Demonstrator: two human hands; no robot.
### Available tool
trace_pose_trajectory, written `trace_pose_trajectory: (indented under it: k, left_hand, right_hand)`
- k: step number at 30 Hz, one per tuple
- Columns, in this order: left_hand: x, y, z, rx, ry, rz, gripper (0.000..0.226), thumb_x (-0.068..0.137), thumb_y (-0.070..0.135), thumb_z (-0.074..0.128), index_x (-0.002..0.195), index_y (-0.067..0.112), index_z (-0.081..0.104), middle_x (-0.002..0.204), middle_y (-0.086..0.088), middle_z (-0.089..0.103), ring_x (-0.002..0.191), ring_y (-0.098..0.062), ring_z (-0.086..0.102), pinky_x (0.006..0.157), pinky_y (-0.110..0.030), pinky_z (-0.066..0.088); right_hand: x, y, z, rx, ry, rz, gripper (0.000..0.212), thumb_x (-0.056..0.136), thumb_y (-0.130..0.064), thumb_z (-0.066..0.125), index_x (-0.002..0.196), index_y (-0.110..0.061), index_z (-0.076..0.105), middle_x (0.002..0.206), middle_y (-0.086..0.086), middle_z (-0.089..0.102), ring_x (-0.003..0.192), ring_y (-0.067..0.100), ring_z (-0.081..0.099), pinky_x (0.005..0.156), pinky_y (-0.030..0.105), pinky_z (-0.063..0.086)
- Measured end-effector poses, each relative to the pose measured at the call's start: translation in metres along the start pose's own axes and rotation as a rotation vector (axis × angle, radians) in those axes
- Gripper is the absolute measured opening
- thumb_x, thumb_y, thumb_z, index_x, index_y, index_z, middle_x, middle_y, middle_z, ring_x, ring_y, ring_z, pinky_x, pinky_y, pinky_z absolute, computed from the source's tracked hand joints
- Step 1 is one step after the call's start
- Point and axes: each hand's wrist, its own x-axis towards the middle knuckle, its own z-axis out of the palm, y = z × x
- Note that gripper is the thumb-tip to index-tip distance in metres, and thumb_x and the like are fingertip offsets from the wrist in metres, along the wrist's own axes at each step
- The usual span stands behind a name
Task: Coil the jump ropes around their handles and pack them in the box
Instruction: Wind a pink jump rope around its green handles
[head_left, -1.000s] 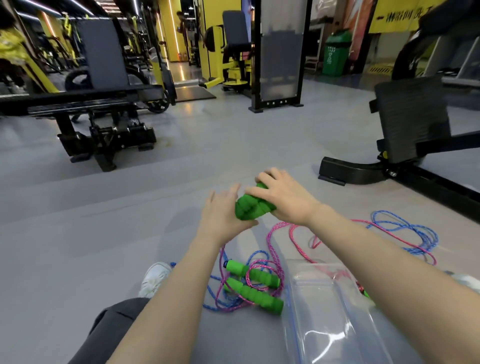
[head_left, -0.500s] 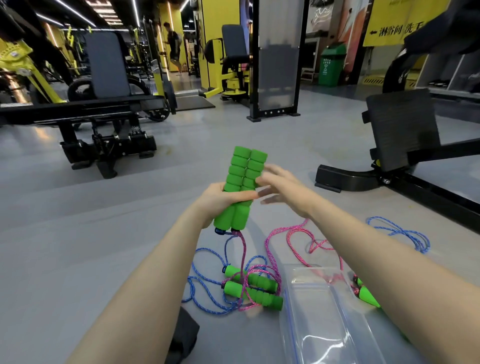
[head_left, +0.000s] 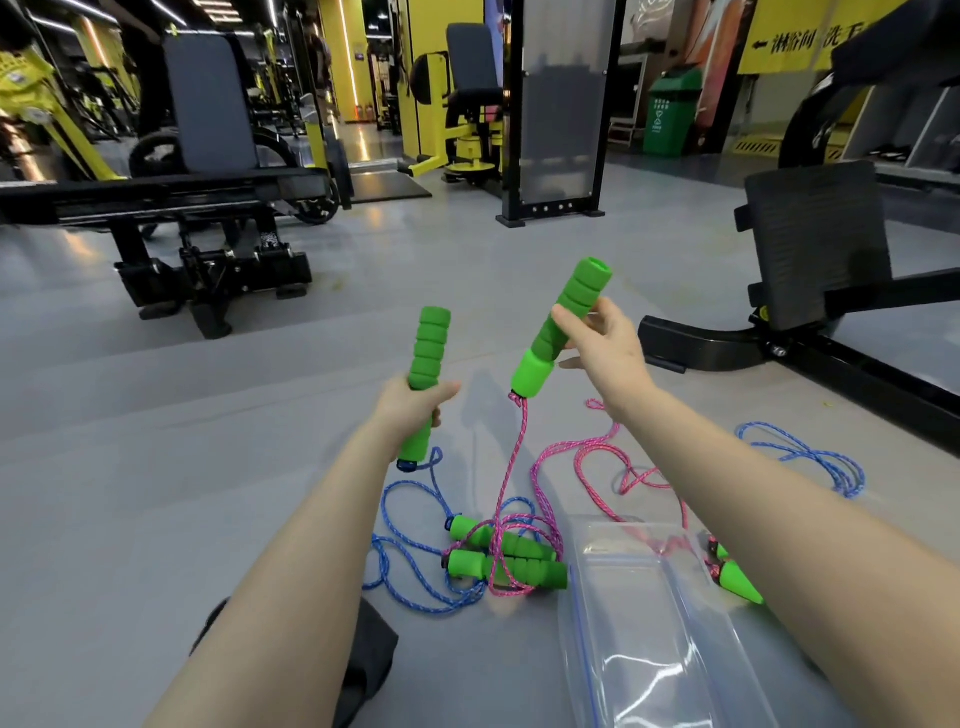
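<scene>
My left hand (head_left: 410, 408) grips a green foam handle (head_left: 427, 358) held upright; a blue rope (head_left: 410, 514) hangs from its lower end to the floor. My right hand (head_left: 605, 345) pinches a second green handle (head_left: 563, 317), tilted, with a pink rope (head_left: 511, 467) dangling from it. Two more green handles (head_left: 506, 558) lie side by side on the floor in a tangle of blue and pink rope. Another green handle (head_left: 737, 579) shows beside my right forearm. A clear plastic box (head_left: 660, 623) lies on the floor in front of me.
A black bench machine (head_left: 208, 249) stands at the left, and a black padded machine (head_left: 815, 249) with a floor rail stands at the right. More blue rope (head_left: 810, 457) loops on the grey floor at the right. My dark-clothed knee (head_left: 363, 660) is at the bottom.
The two handles were held together in my left hand; now they are apart, one in each hand. My right hand has taken the pink-rope handle and moved it right and up.
</scene>
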Motion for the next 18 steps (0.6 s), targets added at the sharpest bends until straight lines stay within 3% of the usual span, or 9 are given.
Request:
trace_pose_trajectory:
  k: [5,9,12,13,15,17,18]
  left_hand:
    - [0.012,-0.043,0.019,0.623,-0.119,0.014,0.019,0.09,0.009,0.055,0.108,0.009,0.05,0.095,-0.012,0.056,0.086,-0.026,0.054,0.07,-0.027,0.037]
    - [0.016,-0.078,0.035,0.911,-0.135,0.056,0.014,0.087,0.009,0.054,0.099,0.015,0.05,0.11,-0.015,0.062,0.099,-0.032,0.058,0.075,-0.032,0.042]
    - [0.019,-0.099,0.046,1.027,-0.114,-0.012,0.05,0.087,0.019,0.058,0.133,0.017,0.04,0.132,-0.011,0.05,0.118,-0.029,0.051,0.095,-0.038,0.038]
    - [0.019,-0.1,0.05,0.949,-0.102,-0.021,0.065,0.087,0.024,0.06,0.144,0.019,0.029,0.141,-0.01,0.042,0.127,-0.028,0.044,0.103,-0.039,0.033]
    - [0.02,-0.092,0.059,0.57,-0.138,0.022,0.078,0.085,0.025,0.064,0.15,0.019,0.022,0.149,-0.009,0.034,0.135,-0.023,0.035,0.106,-0.033,0.029]
    - [0.02,-0.074,0.07,0.251,-0.275,0.053,0.076,0.081,0.022,0.071,0.147,0.018,0.032,0.142,-0.008,0.042,0.13,-0.014,0.041,0.098,-0.022,0.033]
    - [0.019,-0.066,0.076,0.169,-0.349,0.063,0.068,0.08,0.018,0.072,0.14,0.016,0.041,0.13,-0.006,0.051,0.119,-0.006,0.049,0.09,-0.016,0.036]
  right_hand:
    - [-0.003,0.016,-0.003,-0.037,0.003,0.044,0.011,0.088,-0.016,0.06,0.087,-0.019,0.05,0.084,0.004,0.052,0.076,0.018,0.053,0.047,0.016,0.047]
    - [-0.009,0.046,-0.009,-0.019,0.001,0.138,0.02,0.084,-0.009,0.06,0.08,-0.024,0.048,0.082,0.002,0.055,0.08,0.023,0.056,0.059,0.028,0.051]
    - [-0.012,0.069,-0.014,-0.044,-0.008,0.219,0.017,0.081,-0.006,0.062,0.08,-0.019,0.051,0.083,0.005,0.057,0.081,0.025,0.059,0.064,0.032,0.054]
    - [-0.012,0.077,-0.015,-0.04,-0.014,0.243,0.015,0.079,-0.006,0.063,0.079,-0.017,0.053,0.084,0.008,0.057,0.081,0.027,0.06,0.066,0.036,0.055]
    - [-0.013,0.089,-0.015,-0.035,-0.068,0.286,0.012,0.078,-0.005,0.064,0.08,-0.014,0.055,0.086,0.013,0.059,0.078,0.027,0.061,0.074,0.042,0.056]
    - [-0.016,0.098,-0.01,-0.085,-0.157,0.32,0.012,0.079,-0.006,0.065,0.081,-0.014,0.057,0.087,0.012,0.061,0.077,0.024,0.062,0.076,0.04,0.054]
    - [-0.018,0.101,-0.006,-0.088,-0.195,0.333,0.012,0.079,-0.007,0.067,0.082,-0.015,0.058,0.088,0.011,0.063,0.078,0.022,0.062,0.076,0.038,0.054]
